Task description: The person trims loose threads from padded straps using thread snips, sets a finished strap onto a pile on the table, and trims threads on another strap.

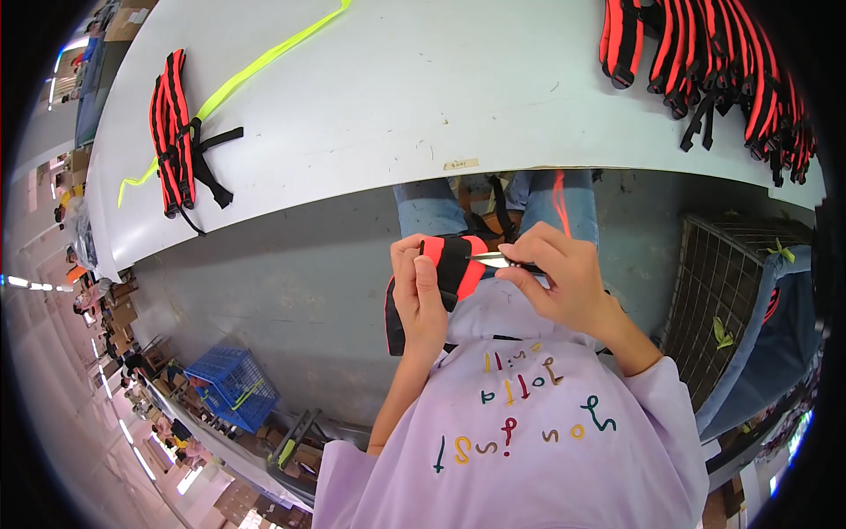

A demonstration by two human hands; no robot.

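My left hand (419, 295) is closed on a black and red-orange striped strap piece (454, 268), held above my lap. Part of the piece hangs down behind and left of that hand. In my right hand (557, 270) is a small metal cutting tool (490, 259), its tip against the strap piece. My right fingers hide the tool's handle. On the white table (352, 115), at the left, lies a bundle of similar striped straps (173, 132) with black webbing and a bright yellow ribbon (264, 60).
Many striped straps (714, 62) lie at the table's right end. Below it stands a wire basket (714, 295) with a blue-grey cloth. A blue crate (231, 386) is on the floor at the lower left. Orange cords (560, 204) hang off the table's front edge.
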